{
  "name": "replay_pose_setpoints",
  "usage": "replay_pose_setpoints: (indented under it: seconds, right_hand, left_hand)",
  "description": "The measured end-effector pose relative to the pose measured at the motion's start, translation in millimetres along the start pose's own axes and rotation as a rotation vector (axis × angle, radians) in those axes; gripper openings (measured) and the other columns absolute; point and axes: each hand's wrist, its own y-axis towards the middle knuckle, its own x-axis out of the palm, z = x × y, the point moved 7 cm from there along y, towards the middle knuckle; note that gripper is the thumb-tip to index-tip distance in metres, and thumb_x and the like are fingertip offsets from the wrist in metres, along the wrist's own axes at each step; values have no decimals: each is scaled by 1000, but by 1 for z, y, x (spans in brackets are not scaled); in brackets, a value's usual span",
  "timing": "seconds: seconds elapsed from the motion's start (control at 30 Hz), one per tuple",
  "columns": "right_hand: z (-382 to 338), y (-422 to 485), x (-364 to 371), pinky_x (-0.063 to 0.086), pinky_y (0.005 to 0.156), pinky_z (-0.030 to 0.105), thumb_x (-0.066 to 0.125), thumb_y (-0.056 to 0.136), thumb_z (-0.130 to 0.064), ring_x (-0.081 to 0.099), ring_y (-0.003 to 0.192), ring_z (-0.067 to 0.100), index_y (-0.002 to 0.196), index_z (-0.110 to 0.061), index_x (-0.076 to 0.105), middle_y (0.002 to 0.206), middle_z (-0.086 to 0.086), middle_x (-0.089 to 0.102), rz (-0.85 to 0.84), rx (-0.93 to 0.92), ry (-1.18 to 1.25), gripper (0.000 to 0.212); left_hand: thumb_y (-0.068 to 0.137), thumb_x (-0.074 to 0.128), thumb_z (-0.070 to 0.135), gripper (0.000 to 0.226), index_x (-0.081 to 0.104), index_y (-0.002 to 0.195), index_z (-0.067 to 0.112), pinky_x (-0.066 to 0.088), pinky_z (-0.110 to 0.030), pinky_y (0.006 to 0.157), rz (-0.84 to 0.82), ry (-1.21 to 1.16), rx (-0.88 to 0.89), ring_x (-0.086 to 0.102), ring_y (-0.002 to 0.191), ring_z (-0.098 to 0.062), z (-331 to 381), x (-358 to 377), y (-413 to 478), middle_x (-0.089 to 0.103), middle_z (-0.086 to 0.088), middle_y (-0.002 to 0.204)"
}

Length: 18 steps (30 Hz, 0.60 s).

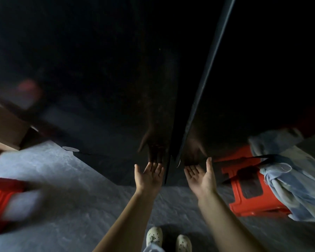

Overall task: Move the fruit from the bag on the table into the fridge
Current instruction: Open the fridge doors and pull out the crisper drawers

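Left hand (149, 176) and right hand (201, 176) were held palm-up, fingers straight and spread, nothing gripped. They were placed at the lower edge of the black fridge (98, 70), one on each side of the seam between its two doors; contact could not be told. A red stool (247, 193) draped with blue cloth (287, 179) was seen to the right.

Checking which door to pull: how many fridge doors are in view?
2: the left door, ahead of the left hand, and the right door, ahead of the right hand. More may be out of frame.
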Motion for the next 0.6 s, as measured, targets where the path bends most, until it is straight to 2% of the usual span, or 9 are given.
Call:
replay_pose_setpoints:
  seconds: [0.07, 0.23, 0.37, 0.47, 0.6]
  right_hand:
    - [1, -5, 4, 25, 114, 39, 54, 83, -59, 41, 131, 27, 137, -1, 40, 139, 16, 46, 0, 1, 7, 81]
    - [-2, -15, 9, 23, 115, 40, 50, 86, -59, 39, 133, 28, 137, -4, 41, 141, 16, 45, -16, 25, -2, 75]
    - [-3, -26, 10, 24, 114, 39, 47, 89, -56, 36, 134, 28, 139, -4, 38, 144, 16, 41, -15, 38, -18, 73]
    - [-1, -33, 3, 21, 115, 40, 45, 92, -53, 30, 138, 28, 143, -4, 31, 148, 16, 34, 0, 40, -25, 72]
    - [-1, -38, -14, 23, 114, 40, 48, 91, -52, 37, 134, 27, 138, -6, 40, 140, 14, 45, 17, 57, -45, 66]
  left_hand:
    - [95, 20, 60, 75, 42, 137, 2, 23, -38, 112, -21, 10, -5, 36, 134, -30, -2, -10, -9, 45, -16, 140]
    - [94, 19, 61, 75, 42, 137, 5, 23, -39, 110, -67, 62, -18, 37, 133, -28, -2, -17, -24, 52, -15, 132]
    - [94, 19, 61, 75, 35, 142, 5, 19, -41, 114, -69, 52, -36, 33, 137, -29, -2, -22, -33, 40, -14, 146]
    - [94, 19, 61, 74, 33, 143, 7, 17, -43, 114, -76, 33, -49, 32, 137, -29, -2, -28, -34, 36, -13, 148]
    - [93, 19, 63, 74, 27, 147, 13, 17, -44, 112, -67, 50, -45, 28, 140, -27, 4, -26, -22, 32, -8, 151]
